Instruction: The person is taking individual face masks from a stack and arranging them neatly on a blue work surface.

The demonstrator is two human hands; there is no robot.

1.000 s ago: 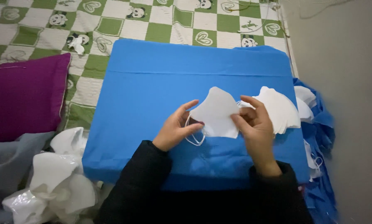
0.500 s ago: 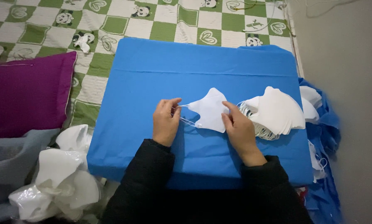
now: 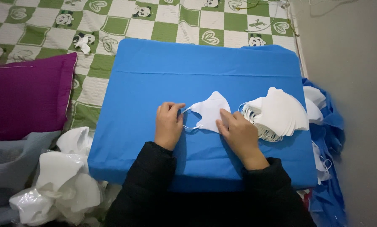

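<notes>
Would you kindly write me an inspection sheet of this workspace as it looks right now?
Surface: blue cloth-covered board lying on a green and white checked quilt.
Job's things: one white face mask flat on the board; stack of white masks to its right.
Clutter: white plastic bags at lower left; purple pillow; more masks on blue fabric at right.
Grips: left hand at the mask's ear loop; right hand pressing its lower edge.
Cables: thin cord near the top edge.
Surroundings: grey wall at right.

Face mask (image 3: pixel 211 111) now flat on cloth; hands lower, pressing.
</notes>
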